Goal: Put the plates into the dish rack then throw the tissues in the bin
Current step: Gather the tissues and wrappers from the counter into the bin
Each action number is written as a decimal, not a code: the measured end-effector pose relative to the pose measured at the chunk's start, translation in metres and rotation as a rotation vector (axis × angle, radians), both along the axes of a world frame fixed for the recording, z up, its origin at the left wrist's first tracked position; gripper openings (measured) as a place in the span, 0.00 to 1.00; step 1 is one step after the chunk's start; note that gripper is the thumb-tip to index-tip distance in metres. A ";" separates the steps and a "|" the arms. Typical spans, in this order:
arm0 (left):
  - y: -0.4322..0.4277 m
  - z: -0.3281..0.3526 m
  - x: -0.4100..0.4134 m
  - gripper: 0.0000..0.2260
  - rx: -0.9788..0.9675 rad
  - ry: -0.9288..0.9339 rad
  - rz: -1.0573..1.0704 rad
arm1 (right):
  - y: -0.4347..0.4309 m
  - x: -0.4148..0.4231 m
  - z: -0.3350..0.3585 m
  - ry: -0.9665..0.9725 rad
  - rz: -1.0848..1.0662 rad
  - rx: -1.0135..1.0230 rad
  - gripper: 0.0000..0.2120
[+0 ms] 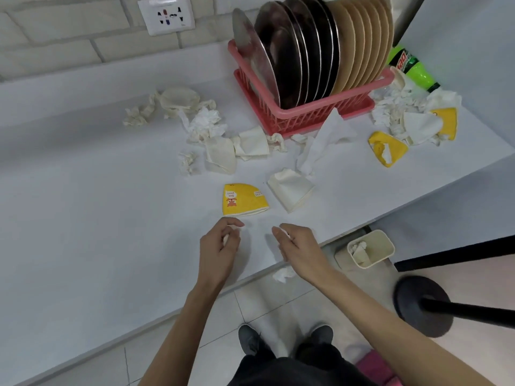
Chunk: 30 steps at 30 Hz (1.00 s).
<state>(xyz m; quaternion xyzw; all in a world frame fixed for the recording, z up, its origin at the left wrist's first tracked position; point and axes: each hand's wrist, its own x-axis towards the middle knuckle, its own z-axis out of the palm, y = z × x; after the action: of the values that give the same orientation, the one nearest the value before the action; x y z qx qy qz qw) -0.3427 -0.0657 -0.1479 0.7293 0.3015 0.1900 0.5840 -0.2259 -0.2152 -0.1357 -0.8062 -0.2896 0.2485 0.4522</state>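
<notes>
The pink dish rack at the back of the white counter is full of upright plates, several steel and several tan. Crumpled white tissues and flattened paper cups lie scattered in front of it and to its right. A yellow flattened cup and a white one lie just beyond my hands. My left hand is curled around a small white tissue scrap. My right hand also pinches a bit of white tissue. The cream bin stands on the floor to the right, with tissues inside.
A green soda bottle lies behind the rack at the right. One tissue lies on the floor by the counter edge. A black stand base sits on the floor near the bin. A wall socket is on the brick wall.
</notes>
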 end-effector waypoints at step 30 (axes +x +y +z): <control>-0.333 -0.038 0.241 0.17 0.219 0.373 -0.948 | -0.409 0.141 -0.079 0.577 -0.487 -0.311 0.14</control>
<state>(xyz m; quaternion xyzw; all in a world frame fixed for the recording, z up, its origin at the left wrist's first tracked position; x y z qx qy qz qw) -0.1020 -0.3988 -0.1861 0.8641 0.0156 -0.1981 0.4625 -0.0845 -0.6240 -0.2149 -0.8072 0.0895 0.3911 0.4330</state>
